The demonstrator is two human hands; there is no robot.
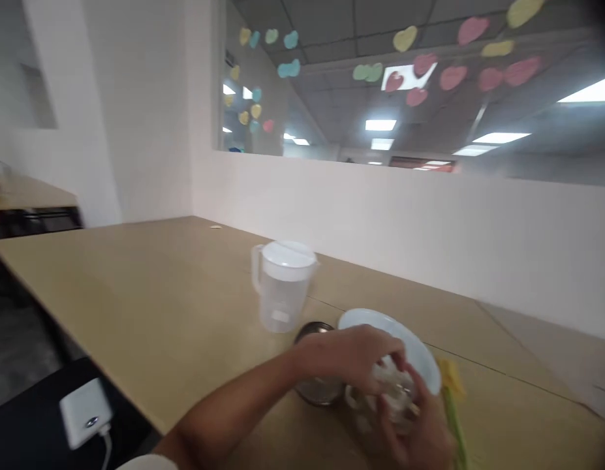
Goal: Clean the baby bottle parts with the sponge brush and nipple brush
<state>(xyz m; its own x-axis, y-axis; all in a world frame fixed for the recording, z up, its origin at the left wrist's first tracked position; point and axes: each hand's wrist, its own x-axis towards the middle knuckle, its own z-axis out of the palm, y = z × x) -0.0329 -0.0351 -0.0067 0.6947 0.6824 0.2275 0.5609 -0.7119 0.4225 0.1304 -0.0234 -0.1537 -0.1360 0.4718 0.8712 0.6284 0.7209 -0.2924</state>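
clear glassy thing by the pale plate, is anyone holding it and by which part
Yes: the left hand grips its upper part, the right hand its right side; blur hides exactly what the glassy thing is.

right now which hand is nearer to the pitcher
Left. Your left hand is to the right of the pitcher and nearer you; your right hand is farther from it, more to the right and closer still to you, beside the flower.
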